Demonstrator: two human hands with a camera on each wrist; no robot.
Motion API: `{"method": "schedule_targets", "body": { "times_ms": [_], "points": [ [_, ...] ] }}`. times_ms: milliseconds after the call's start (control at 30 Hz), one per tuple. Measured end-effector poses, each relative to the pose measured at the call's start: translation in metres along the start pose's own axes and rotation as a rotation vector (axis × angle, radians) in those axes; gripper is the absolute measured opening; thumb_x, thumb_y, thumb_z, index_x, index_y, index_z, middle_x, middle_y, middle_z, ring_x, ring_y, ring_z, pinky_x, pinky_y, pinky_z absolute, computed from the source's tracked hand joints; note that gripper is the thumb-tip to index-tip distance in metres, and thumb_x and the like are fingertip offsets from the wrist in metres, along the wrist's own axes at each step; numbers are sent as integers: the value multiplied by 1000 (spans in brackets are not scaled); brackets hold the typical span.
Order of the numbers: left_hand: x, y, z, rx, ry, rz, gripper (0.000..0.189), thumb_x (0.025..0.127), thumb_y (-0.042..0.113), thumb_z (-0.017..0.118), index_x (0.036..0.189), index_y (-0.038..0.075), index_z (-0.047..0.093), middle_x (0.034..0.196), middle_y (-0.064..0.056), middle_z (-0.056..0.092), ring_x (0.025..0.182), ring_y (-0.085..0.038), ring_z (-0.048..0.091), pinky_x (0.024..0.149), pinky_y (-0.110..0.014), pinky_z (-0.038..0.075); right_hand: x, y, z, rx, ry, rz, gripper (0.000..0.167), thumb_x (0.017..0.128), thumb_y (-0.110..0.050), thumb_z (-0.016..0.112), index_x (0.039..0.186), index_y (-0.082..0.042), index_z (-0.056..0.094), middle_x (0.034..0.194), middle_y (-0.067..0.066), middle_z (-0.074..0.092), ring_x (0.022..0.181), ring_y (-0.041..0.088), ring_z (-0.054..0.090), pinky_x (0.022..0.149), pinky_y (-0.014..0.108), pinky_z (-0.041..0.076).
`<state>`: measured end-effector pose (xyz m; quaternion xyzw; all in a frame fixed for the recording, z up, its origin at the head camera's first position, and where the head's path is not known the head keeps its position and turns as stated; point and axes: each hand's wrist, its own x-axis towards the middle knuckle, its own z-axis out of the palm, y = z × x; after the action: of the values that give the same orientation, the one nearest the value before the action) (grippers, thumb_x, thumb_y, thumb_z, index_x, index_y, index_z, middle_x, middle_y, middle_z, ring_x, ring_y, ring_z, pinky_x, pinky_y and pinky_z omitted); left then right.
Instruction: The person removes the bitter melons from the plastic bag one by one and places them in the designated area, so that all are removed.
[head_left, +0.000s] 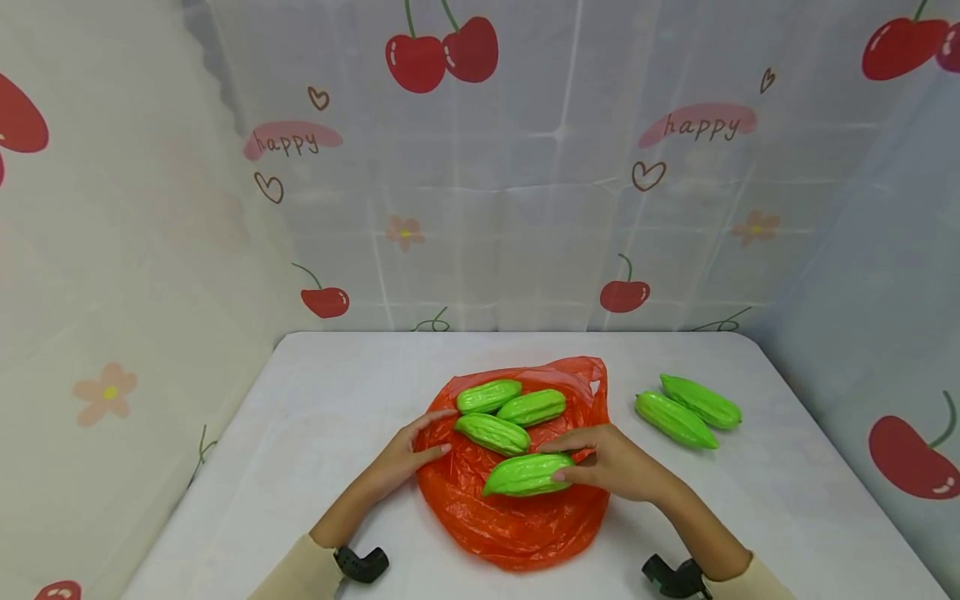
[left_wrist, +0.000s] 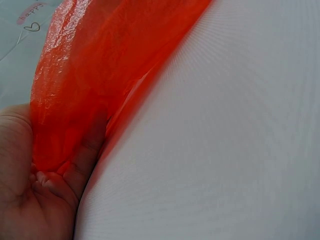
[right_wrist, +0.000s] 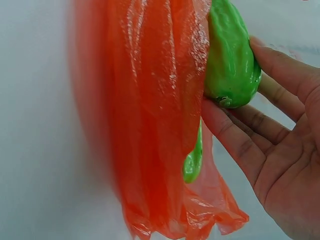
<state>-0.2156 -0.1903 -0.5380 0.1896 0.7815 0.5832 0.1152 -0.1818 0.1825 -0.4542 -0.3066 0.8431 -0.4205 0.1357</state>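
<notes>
A crumpled red plastic bag point(head_left: 517, 537) lies spread on the table. My left hand point(head_left: 408, 454) grips its left edge, with the plastic between thumb and fingers in the left wrist view. My right hand point(head_left: 618, 462) holds a ridged green bitter melon point(head_left: 525, 476) by its right end, thumb on one side and fingers on the other. In the right wrist view that bitter melon point(right_wrist: 232, 60) is partly hidden by the bag's side point(right_wrist: 155, 100). Behind it, three more bitter melons lie on the bag: one at the back point(head_left: 489, 396), one to its right point(head_left: 532, 407) and one nearer point(head_left: 492, 434).
Two further bitter melons lie side by side on the table to the right, a near one point(head_left: 677, 420) and a far one point(head_left: 702, 401). The white table point(head_left: 337, 375) is enclosed by a cherry-patterned curtain point(head_left: 510, 208) at the back and sides.
</notes>
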Motion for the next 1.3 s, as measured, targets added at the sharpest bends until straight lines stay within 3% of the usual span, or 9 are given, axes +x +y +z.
{"method": "schedule_targets", "body": {
  "times_ms": [467, 767, 933, 1300],
  "points": [
    [-1, 4, 0, -10, 11, -25, 55, 97, 26, 71, 148, 25, 51, 155, 2, 45, 147, -25, 32, 118, -55, 29, -4, -3, -14, -12, 55, 15, 43, 90, -31, 79, 129, -16, 71, 119, -5, 72, 96, 13, 66, 80, 26, 58],
    [-1, 4, 1, -12, 12, -41, 54, 96, 27, 71, 147, 29, 53, 154, 4, 46, 147, -25, 33, 118, -55, 30, -9, -4, -26, 2, 87, 40, 42, 90, -31, 79, 130, -18, 70, 119, 0, 70, 103, 20, 65, 82, 26, 59],
    [1, 4, 0, -8, 12, -19, 54, 97, 27, 70, 147, 29, 52, 154, 4, 46, 147, -25, 33, 118, -57, 28, -10, -4, -33, 36, 105, 56, 43, 90, -30, 79, 130, -19, 70, 122, 4, 69, 106, 23, 66, 82, 27, 59],
    [0, 3, 0, -17, 6, -18, 55, 97, 26, 71, 148, 28, 51, 155, 3, 45, 147, -25, 32, 118, -54, 30, -22, -1, -44, 26, 192, 74, 44, 90, -29, 79, 129, -12, 70, 121, 7, 70, 109, 30, 65, 79, 26, 60]
  ]
}}
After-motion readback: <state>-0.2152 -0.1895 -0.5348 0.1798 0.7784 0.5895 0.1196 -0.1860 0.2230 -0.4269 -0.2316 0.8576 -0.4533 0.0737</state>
